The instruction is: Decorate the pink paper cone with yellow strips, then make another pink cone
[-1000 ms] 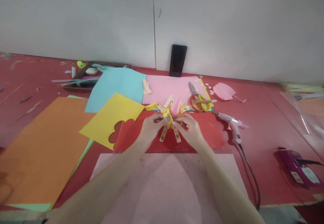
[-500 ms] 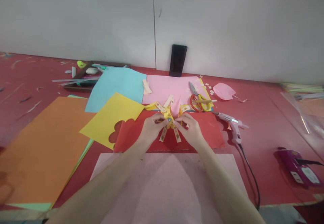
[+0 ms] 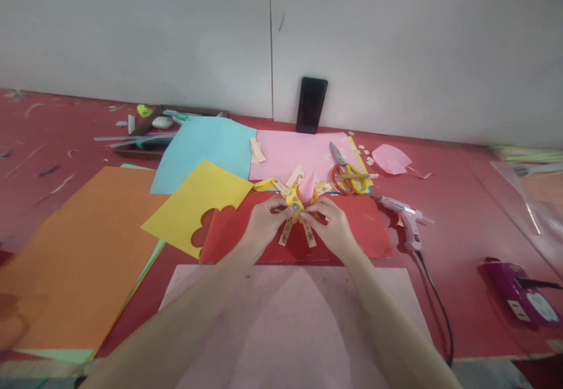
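My left hand (image 3: 264, 225) and my right hand (image 3: 331, 225) meet over a small paper craft (image 3: 297, 201), a yellow centre with a pink cone and several patterned paper strips sticking out. Both hands pinch it with closed fingertips, the left from the left side, the right from the right. Two strips hang down between my hands. The craft is held just above a red paper sheet (image 3: 369, 230). A pale pink sheet (image 3: 290, 330) lies under my forearms.
Yellow (image 3: 193, 207), blue (image 3: 197, 151), pink (image 3: 285, 154) and orange (image 3: 74, 254) sheets spread to the left and behind. Scissors (image 3: 347, 172) and a glue gun (image 3: 407, 225) with its cord lie to the right. A phone (image 3: 311, 105) leans on the wall; a purple power strip (image 3: 521, 298) sits far right.
The view has shifted slightly. The pink cone now looks lower and less visible above my fingers; both hands stay pinched on the craft in the same place.
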The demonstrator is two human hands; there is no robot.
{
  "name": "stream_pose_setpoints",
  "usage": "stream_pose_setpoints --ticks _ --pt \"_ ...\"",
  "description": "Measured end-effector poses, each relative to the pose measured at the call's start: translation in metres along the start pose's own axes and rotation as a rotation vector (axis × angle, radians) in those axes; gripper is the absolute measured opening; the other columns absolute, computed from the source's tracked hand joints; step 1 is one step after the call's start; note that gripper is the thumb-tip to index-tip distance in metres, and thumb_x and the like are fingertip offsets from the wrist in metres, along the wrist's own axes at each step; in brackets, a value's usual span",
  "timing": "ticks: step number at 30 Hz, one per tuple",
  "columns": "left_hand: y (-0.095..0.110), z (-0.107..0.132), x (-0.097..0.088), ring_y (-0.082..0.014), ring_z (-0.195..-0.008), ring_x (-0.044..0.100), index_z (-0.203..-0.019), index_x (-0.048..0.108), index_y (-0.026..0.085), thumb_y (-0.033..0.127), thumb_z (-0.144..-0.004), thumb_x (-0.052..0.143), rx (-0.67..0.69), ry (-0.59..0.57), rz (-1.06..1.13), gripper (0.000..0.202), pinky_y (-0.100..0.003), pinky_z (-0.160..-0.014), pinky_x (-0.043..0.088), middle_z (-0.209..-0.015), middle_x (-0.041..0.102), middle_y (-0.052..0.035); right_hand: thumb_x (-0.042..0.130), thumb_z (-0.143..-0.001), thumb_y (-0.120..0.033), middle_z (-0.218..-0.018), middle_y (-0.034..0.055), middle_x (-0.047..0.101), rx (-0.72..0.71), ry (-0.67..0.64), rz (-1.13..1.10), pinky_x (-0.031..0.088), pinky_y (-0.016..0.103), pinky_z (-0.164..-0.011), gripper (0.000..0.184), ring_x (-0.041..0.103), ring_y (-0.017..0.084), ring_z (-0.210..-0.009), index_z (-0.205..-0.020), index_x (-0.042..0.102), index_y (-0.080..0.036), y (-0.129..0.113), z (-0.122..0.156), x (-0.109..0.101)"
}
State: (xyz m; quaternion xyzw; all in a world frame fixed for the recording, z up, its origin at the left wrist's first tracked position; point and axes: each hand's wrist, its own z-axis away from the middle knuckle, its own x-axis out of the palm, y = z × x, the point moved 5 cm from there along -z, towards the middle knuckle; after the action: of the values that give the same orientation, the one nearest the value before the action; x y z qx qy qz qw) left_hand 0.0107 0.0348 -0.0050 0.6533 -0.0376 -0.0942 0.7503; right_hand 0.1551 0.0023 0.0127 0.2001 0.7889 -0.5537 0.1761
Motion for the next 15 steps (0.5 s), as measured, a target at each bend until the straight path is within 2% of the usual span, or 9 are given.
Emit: stream_pose_setpoints --ticks 6,9,15 --pt "-0.0001 -0.0007 0.0019 -0.0145 -0.074 0.056 -0.075 0.064 0.017 0.029 -0.066 0.062 0.048 -0.075 -0.091 0.015 -0.024 -0.068 0.041 -0.077 0.062 -0.0014 0.056 -0.078 -0.025 -0.069 0.0002 0.052 -0.018 0.034 0.014 0.040 0.024 -0.061 0.010 0.049 0.012 -0.066 -0.069 0.058 -0.019 -0.0017 -0.0005 -0.0041" --pt "-0.0025 -0.0014 0.0029 -0.0142 -0.071 0.056 -0.072 0.063 0.016 0.030 -0.067 0.062 0.059 -0.094 -0.130 0.015 -0.024 -0.067 0.041 -0.073 0.062 -0.0014 0.055 -0.078 -0.025 -0.069 0.0000 0.051 -0.015 0.041 0.023 0.040 0.024 -0.060 0.011 0.049 0.012 -0.065 -0.069 0.058 -0.019 -0.0022 -0.0009 -0.0055" --pt "-0.0024 -0.0017 -0.0003 -0.0128 -0.067 0.054 -0.068 0.061 0.015 0.033 -0.067 0.061 -0.013 -0.021 -0.013 0.017 -0.023 -0.065 0.041 -0.069 0.060 -0.0004 0.060 -0.075 -0.027 -0.072 0.0007 0.050 -0.011 0.011 0.004 0.040 0.024 -0.060 0.008 0.049 0.012 -0.067 -0.072 0.059 -0.019 -0.0010 -0.0003 -0.0019"
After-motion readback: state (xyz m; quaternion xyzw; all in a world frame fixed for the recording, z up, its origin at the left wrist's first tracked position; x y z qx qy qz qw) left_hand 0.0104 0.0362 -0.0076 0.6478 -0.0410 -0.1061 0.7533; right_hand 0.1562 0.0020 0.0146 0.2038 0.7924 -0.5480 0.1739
